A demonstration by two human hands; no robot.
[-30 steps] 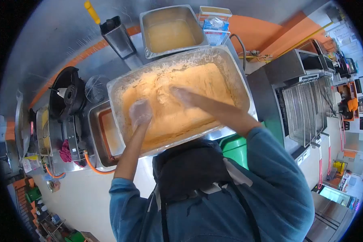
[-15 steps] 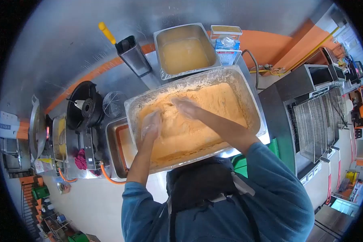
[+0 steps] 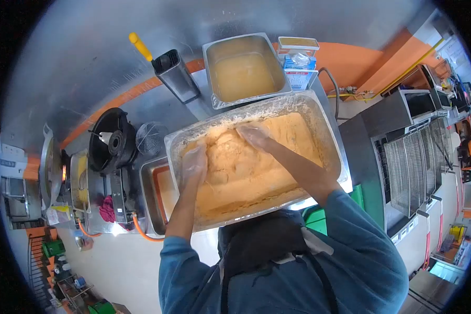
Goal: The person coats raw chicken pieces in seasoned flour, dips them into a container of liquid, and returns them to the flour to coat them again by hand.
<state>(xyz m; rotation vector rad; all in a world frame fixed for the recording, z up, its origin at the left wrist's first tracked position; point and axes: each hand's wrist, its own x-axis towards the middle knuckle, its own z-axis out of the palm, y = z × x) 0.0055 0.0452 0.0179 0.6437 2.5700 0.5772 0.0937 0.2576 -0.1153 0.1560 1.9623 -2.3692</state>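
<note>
A large metal pan (image 3: 327, 118) holds orange-tinted breading flour (image 3: 277, 178). Both my hands wear thin clear gloves and are down in this flour. My left hand (image 3: 195, 161) lies at the pan's left side, fingers stretched forward. Across from it, my right hand (image 3: 254, 135) reaches into the upper middle, fingers extended and pointing left. Between the two rises a lumpy mound (image 3: 227, 152) coated in flour; whatever lies inside it is hidden. Neither hand is closed around anything visible.
Behind the pan stands a second metal pan (image 3: 246, 73) of cloudy yellowish liquid. A metal holder (image 3: 177, 78) with a yellow-handled tool is left of it. A shallow tray (image 3: 154, 193), wire strainer (image 3: 150, 137) and black burner (image 3: 110, 141) lie left; fryer baskets (image 3: 413, 162) are right.
My right hand has moved slightly right, and the gap between my hands is wider. A taller mound of flour now shows between them. The view has shifted slightly.
</note>
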